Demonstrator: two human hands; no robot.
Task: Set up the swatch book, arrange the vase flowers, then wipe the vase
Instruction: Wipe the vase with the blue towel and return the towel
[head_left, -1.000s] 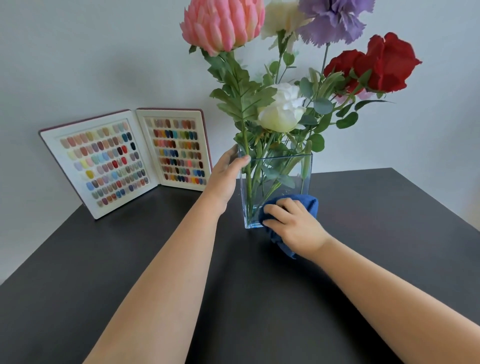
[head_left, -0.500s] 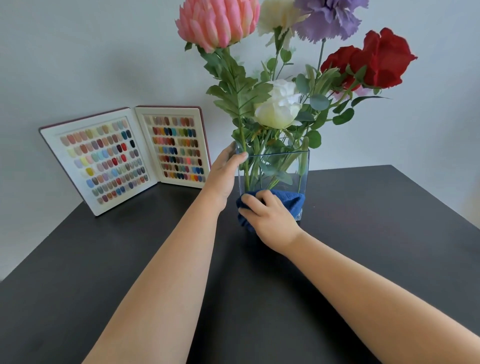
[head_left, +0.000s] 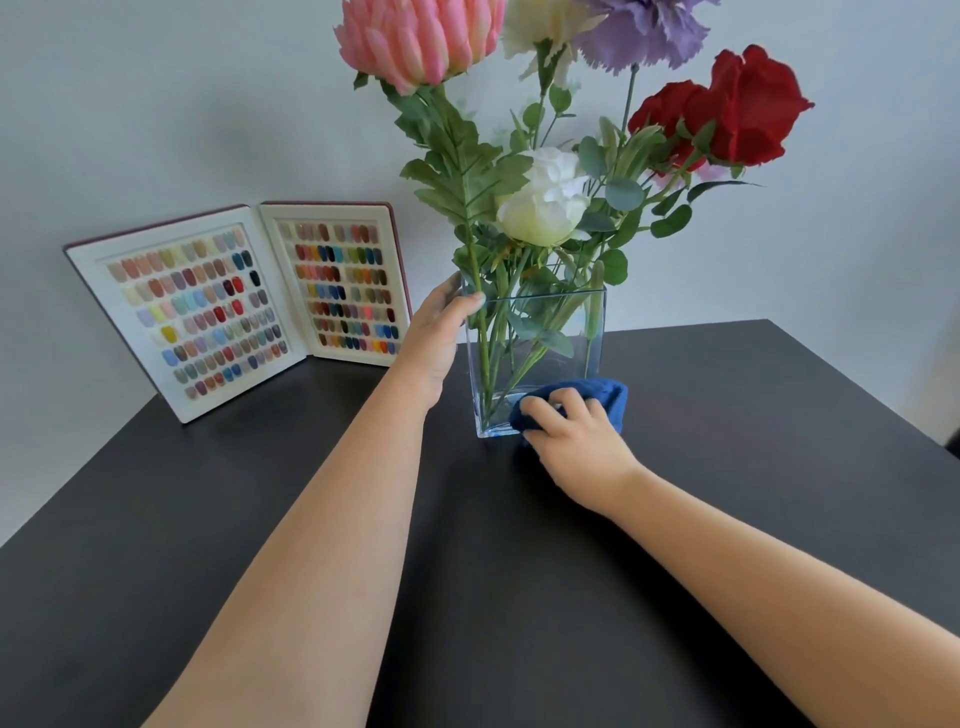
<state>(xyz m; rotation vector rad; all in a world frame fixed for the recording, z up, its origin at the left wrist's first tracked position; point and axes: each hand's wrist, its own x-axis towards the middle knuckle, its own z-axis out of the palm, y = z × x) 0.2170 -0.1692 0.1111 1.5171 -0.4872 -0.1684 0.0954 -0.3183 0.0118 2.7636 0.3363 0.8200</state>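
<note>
We see the clear square vase (head_left: 540, 332) standing upright at the middle of the dark worktop (head_left: 727, 519), holding pink, cream, purple, white and red flowers (head_left: 540, 202) on green stems. Our left hand (head_left: 436, 332) grips its upper left corner, fingers clamped on the rim. Our right hand (head_left: 571, 441) presses a blue cloth (head_left: 597, 397) against the lower front glass, fingers curled on it. The swatch book (head_left: 239, 306) stands open at ten o'clock against the wall. Since half a second ago, the cloth has slid rightward along the base
</note>
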